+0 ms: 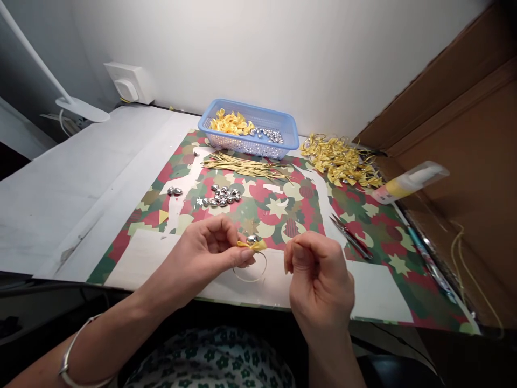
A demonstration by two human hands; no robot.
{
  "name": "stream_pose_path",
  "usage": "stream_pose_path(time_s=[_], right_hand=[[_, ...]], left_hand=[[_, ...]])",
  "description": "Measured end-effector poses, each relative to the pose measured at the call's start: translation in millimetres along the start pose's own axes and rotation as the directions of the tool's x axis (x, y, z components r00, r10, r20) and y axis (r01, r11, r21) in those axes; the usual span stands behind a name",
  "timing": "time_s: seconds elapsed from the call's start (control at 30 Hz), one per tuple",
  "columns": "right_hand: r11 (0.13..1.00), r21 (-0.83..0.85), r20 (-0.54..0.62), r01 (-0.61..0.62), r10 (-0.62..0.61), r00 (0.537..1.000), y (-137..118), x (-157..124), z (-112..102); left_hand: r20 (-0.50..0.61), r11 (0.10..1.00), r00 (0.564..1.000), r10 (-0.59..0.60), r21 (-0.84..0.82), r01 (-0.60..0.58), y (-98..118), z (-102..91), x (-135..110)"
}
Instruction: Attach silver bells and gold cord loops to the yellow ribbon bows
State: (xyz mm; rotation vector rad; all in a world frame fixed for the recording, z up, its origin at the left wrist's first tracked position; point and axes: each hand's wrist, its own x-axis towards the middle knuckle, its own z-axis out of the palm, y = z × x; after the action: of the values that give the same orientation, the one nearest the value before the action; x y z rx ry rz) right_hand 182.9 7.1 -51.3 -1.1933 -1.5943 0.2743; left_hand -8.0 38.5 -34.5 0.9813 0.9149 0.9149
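My left hand pinches a small yellow ribbon bow with a silver heart charm on it, and a thin gold cord loop hangs below it. A little to the right, my right hand is curled shut, fingertips pinched together; what it holds, if anything, is too thin to make out. Both hands hover over the near edge of the patterned paper. Loose silver charms lie just beyond my left hand.
A blue basket with yellow bows and silver charms stands at the back. Gold cord pieces lie before it. A heap of finished bows, a glue bottle and scissors are to the right. A brown board walls the right side.
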Motion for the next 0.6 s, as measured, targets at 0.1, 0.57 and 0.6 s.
stream_pose_path(time_s=[0.1, 0.57, 0.6], right_hand=[[1.0, -0.005, 0.018, -0.006, 0.006, 1.0, 1.1, -0.9, -3.7], [0.997, -0.039, -0.068, 0.061, -0.063, 0.996, -11.1, 4.1, -25.0], [0.999, -0.039, -0.11, 0.033, -0.037, 0.993, -12.1, 6.2, -28.9]], left_hand=[[0.069, 0.999, 0.997, -0.037, -0.028, 0.039, 0.5, 0.0, -1.4], [0.057, 0.939, 0.997, 0.045, 0.338, -0.062, -2.9, 12.5, 4.1], [0.045, 0.936, 0.998, 0.044, 0.349, -0.057, -3.4, 12.0, 4.2]])
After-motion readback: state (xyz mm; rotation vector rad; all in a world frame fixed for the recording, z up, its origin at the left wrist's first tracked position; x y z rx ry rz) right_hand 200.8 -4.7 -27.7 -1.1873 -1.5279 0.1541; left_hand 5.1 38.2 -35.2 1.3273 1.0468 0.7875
